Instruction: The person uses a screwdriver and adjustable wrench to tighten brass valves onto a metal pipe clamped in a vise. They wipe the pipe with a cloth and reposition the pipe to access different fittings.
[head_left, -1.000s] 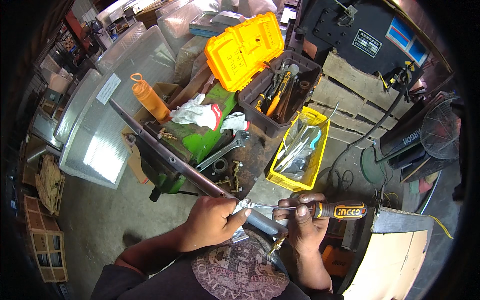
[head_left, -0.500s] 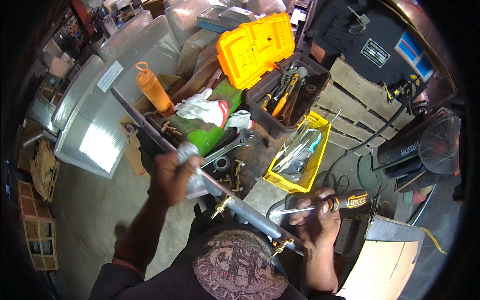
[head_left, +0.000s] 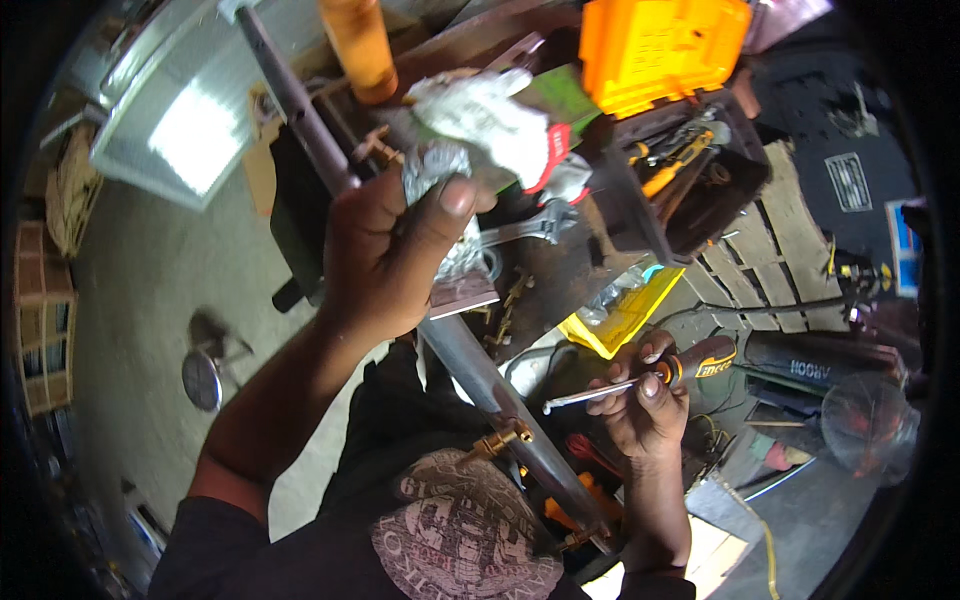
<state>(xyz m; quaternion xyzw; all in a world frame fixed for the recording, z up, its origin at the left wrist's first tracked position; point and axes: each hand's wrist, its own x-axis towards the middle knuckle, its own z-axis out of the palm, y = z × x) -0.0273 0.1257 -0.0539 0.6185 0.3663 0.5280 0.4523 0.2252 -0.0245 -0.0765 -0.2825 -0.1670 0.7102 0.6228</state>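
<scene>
My left hand (head_left: pixel 385 255) is closed around a crumpled clear plastic bag (head_left: pixel 436 165), above a long dark metal pipe (head_left: pixel 475 375). The bag's contents are hard to make out. This pipe slants from the far left down to my lap, and a brass fitting (head_left: pixel 495 442) sticks out of its side. In my right hand (head_left: pixel 645 405), to the right of the pipe, a screwdriver (head_left: pixel 704 362) with a black and orange handle is gripped, its shaft pointing left toward the pipe. White gloves with red cuffs (head_left: pixel 490 125) and an adjustable wrench (head_left: pixel 532 229) lie beyond my left hand.
A dark toolbox (head_left: pixel 655 215) with a raised yellow lid (head_left: pixel 660 55) stands at the back right. Nearer is a yellow basket (head_left: pixel 640 318). Loose brass fittings (head_left: pixel 515 305) lie on the worktop. An orange bottle (head_left: pixel 360 50) stands at the far left.
The view has shifted, so the toolbox and gloves appear farther right. My left hand, with the plastic bag, looks larger and closer. My right hand still holds the screwdriver, in nearly the same place.
</scene>
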